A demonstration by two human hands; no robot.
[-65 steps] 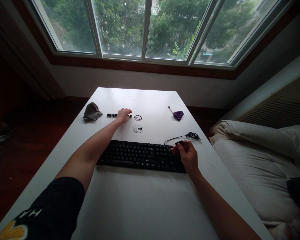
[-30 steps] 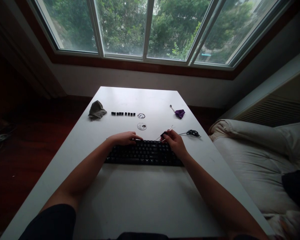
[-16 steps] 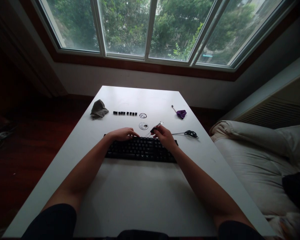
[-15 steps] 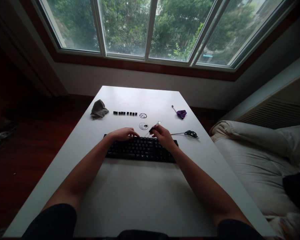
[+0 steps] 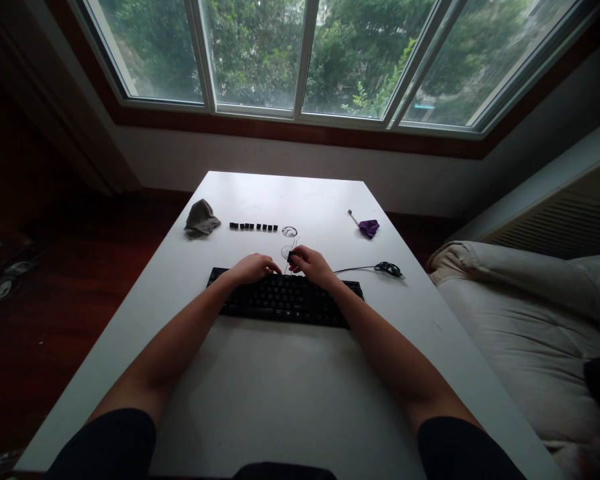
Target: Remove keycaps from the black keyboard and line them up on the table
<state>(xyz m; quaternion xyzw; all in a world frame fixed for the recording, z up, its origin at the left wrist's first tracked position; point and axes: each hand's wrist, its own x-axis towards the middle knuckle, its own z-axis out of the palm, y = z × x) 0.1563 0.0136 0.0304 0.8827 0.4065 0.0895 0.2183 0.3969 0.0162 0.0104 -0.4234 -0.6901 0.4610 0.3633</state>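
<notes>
Over keyboard [image 5: 290, 303], we are seeing right hand [image 5: 313, 265] shifting left, now beside left hand [image 5: 253, 268], grip pinching small dark tool [image 5: 291, 255]; left grip lying loose, empty.

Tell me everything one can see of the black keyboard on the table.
The keyboard is black, long and flat, plastic by its look, with rows of dark keys. It lies level on the white table, crosswise before the person. The left hand rests on its far edge; the right hand, gripping a small dark tool, is at the same edge. A thin black cable runs from its far right side to a coil.
</notes>
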